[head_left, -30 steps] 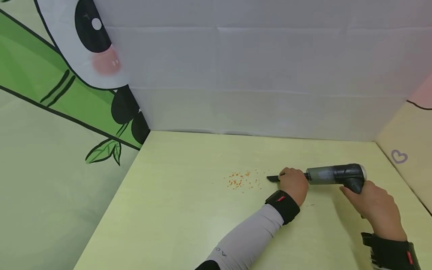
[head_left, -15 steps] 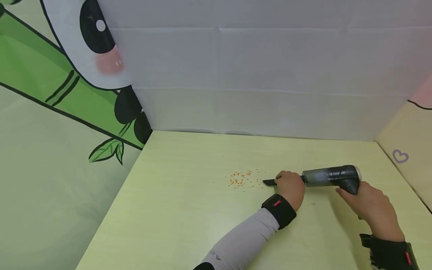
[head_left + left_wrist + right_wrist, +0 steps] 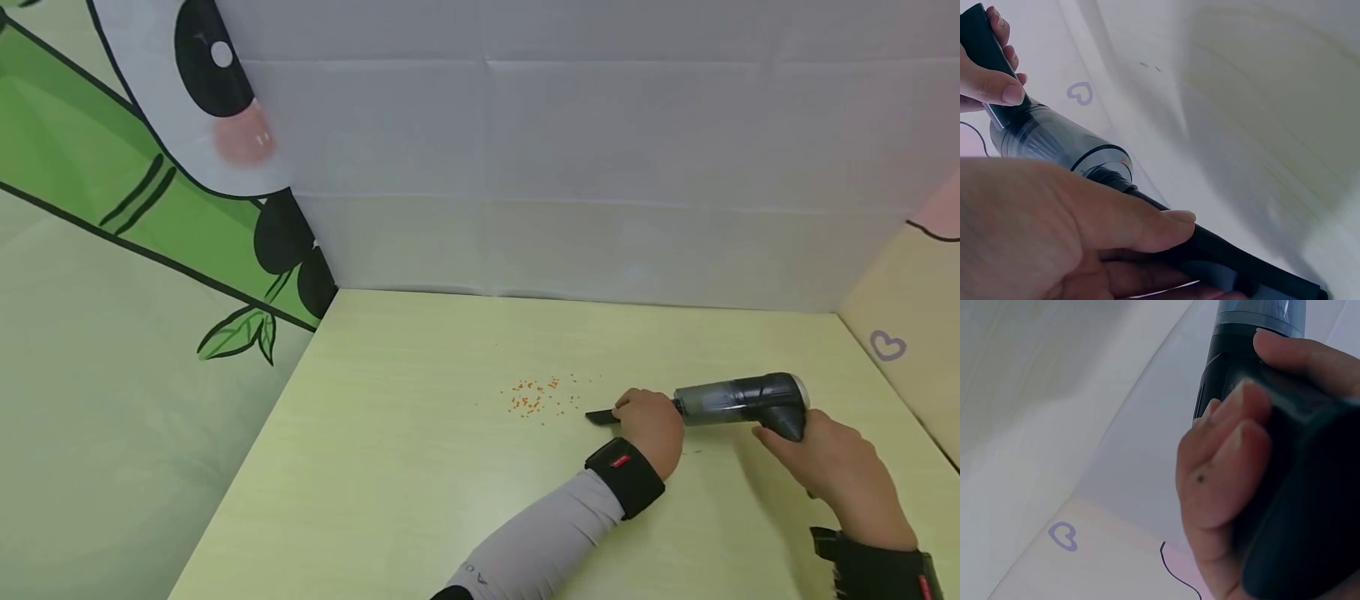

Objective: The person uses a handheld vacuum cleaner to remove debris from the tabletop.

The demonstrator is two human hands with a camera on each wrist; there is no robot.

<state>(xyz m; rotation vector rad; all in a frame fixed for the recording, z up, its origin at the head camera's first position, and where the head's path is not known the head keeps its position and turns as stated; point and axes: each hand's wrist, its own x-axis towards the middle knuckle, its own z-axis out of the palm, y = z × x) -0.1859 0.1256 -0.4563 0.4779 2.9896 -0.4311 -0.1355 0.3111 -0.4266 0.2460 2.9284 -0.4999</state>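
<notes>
Over the pale-yellow tabletop (image 3: 375, 467), my left hand (image 3: 651, 432) and right hand (image 3: 843, 468) are gripping a black-and-grey plastic vacuum (image 3: 720, 402), probably light, stiff, steadiest by black nozzle (image 3: 602, 417) and handle (image 3: 982, 40).

Grey backdrop (image 3: 570, 150), printed green stalk (image 3: 60, 142)

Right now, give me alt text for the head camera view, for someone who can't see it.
A person's right hand grips a handheld vacuum cleaner while the left hand holds its black nozzle, which points toward orange crumbs scattered on a pale yellow table. Behind are a plain grey backdrop and, at left, a cartoon bamboo print.
</notes>
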